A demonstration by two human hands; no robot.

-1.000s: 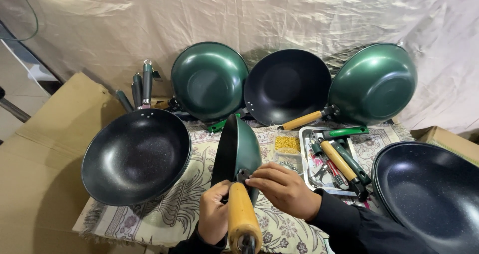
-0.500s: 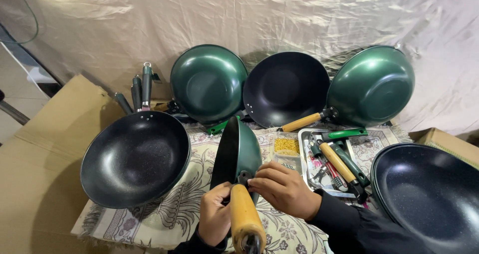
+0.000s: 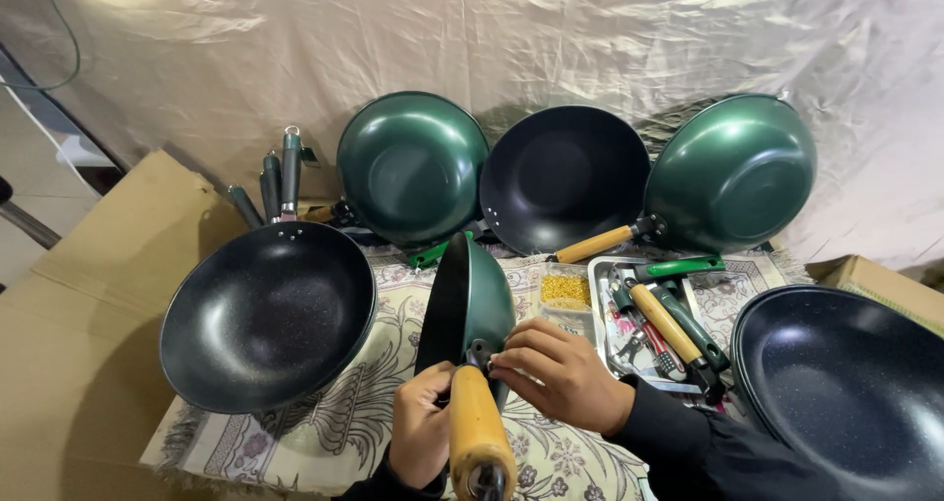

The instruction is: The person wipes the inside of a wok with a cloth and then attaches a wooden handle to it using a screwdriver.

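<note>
A green wok point(image 3: 470, 299) stands on its edge in front of me, its wooden handle point(image 3: 478, 437) pointing at the camera. My left hand point(image 3: 421, 432) grips the wok at the base of that handle, from the left. My right hand point(image 3: 556, 373) rests on the right side, with its fingertips pinched at the metal bracket where handle meets bowl. Whether the fingers hold a small part there is hidden.
A dark wok point(image 3: 267, 314) lies on the patterned cloth point(image 3: 324, 442) at left. Three woks lean on the back sheet: green point(image 3: 411, 167), black point(image 3: 565, 176), green point(image 3: 733, 172). A tray point(image 3: 602, 309) holds handles and tools, beside a box of small brass parts point(image 3: 566, 290). Another black wok point(image 3: 846, 383) sits right. Cardboard point(image 3: 79, 314) lies left.
Both hands stay at the handle joint of the upright wok. The right fingers have shifted slightly at the bracket; nothing else moved.
</note>
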